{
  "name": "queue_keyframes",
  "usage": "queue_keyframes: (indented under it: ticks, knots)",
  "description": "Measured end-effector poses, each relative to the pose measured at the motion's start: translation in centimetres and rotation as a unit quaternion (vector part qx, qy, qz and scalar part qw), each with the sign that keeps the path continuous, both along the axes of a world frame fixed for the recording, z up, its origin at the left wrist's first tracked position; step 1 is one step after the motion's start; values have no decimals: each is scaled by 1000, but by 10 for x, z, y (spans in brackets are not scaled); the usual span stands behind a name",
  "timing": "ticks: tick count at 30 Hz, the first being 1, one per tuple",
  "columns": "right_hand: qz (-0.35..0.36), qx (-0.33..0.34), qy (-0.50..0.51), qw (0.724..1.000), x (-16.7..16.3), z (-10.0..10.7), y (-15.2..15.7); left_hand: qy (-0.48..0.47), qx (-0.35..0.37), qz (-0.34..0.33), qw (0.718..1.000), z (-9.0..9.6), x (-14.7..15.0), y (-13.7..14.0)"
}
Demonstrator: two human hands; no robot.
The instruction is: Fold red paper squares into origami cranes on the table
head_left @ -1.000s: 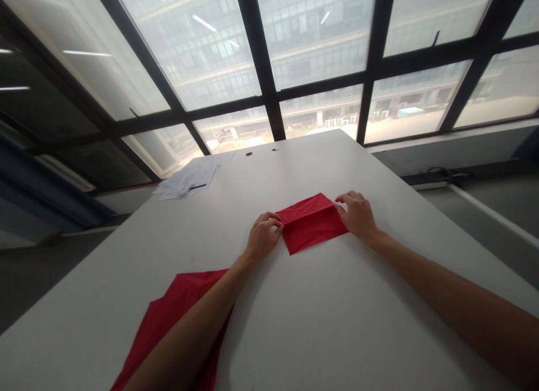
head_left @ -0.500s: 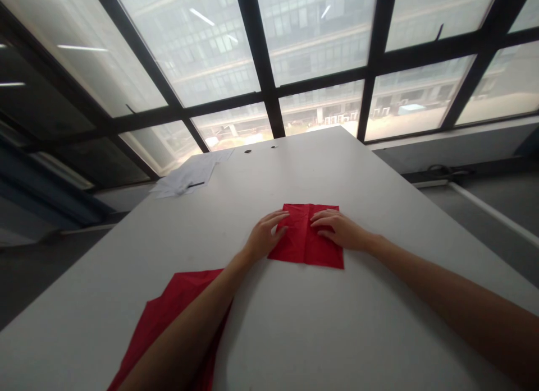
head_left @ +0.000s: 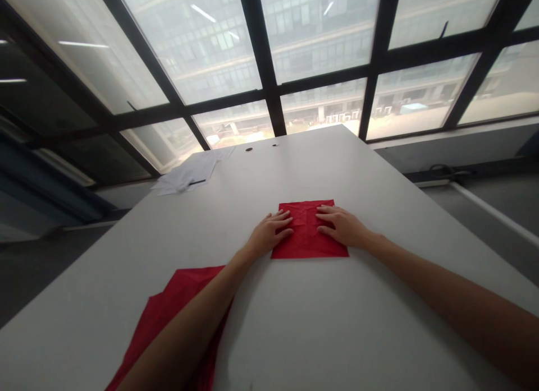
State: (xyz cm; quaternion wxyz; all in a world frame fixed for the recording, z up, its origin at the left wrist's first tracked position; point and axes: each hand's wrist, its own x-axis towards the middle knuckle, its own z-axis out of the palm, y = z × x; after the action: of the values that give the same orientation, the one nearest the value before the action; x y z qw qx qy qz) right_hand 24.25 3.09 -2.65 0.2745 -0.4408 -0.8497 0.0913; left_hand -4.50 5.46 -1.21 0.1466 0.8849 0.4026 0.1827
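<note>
A square of thin red material [head_left: 309, 245], paper or cloth, lies creased and nearly flat on the white table [head_left: 295, 318]. On its left side rests my left hand [head_left: 272, 229], fingers spread over the sheet. My right hand [head_left: 340, 225] lies on the right side with its fingers apart, pointing inward. A strip of the sheet shows between the two hands. More red material [head_left: 172, 301], larger and loosely layered, lies at the lower left, partly covered by my left forearm.
Loose white papers [head_left: 193, 169] with a dark pen [head_left: 197, 182] lie at the table's far left corner. Two small round holes are near the far edge. Dark-framed windows [head_left: 273, 91] stand behind the table. A cable [head_left: 448, 171] runs along the floor on the right.
The red sheet has turned slightly and lies flatter, its central vertical crease less marked. My hands have shifted a little, with the fingers more spread on the sheet.
</note>
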Motion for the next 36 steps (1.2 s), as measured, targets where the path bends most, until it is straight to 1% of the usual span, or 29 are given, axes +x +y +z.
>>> queue_keyframes:
  ticks: [6, 12, 15, 18, 20, 22, 25, 27, 31, 34, 36]
  knots:
    - [-5, 10, 16, 1000, -3, 0, 1, -56, 14, 23, 998, -4, -1, 1]
    - [-1, 38, 56, 998, -3, -1, 3, -131, 50, 30, 990, -6, -1, 2]
    - [-16, 64, 100, 993, -5, 4, 1, -166, 76, 45, 982, -1, 0, 0]
    - [-45, 107, 155, 981, -7, 10, -2, -215, 116, 69, 967, 6, 3, -5]
    - [-55, 120, 163, 978, -9, 12, -3, -252, 131, 74, 956, 9, 5, -8]
    - [-60, 117, 151, 980, -9, 12, -2, -270, 122, 64, 953, 9, 6, -9]
    - [-60, 107, 129, 984, -8, 12, 0, -261, 93, 48, 960, 7, 7, -9]
    - [-55, 107, 135, 984, -7, 12, 0, -253, 81, 43, 963, 6, 7, -9]
    - [-11, 114, 170, 979, -7, 14, -2, -240, 60, 23, 969, 7, 8, -12]
    - [4, 111, 177, 978, -8, 15, -3, -231, 57, 7, 971, 9, 9, -14]
    - [-1, 106, 176, 979, -8, 15, -3, -232, 65, 13, 971, 9, 8, -14]
